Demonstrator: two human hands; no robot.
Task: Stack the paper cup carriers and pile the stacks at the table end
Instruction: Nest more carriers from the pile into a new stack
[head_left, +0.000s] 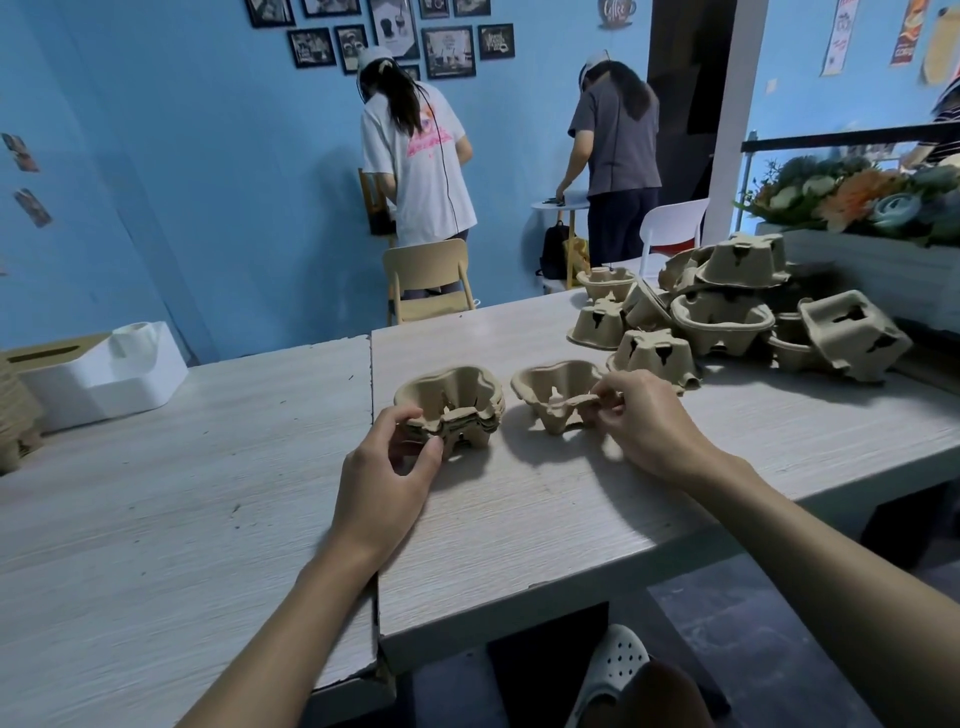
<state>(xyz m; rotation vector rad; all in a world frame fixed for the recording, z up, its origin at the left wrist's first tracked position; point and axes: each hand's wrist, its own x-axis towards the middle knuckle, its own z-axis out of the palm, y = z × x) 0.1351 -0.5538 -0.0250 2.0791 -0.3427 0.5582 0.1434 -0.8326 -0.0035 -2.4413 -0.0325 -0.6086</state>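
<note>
Cool, soft indoor light threw diffuse shadows nearside of the stack of brown moulded-pulp cup carriers (451, 392) and the single brown pulp carrier (551, 387) on the pale wood-grain table (571, 499). Edges bowed; upper-right corner blurred.

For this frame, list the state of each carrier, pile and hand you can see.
nested stack: cups up on the table, near edge gripped by the left hand.
single carrier: cups up beside the stack, rim pinched by the right hand.
loose heap: unsorted, some carriers upside down, some upright.
</note>
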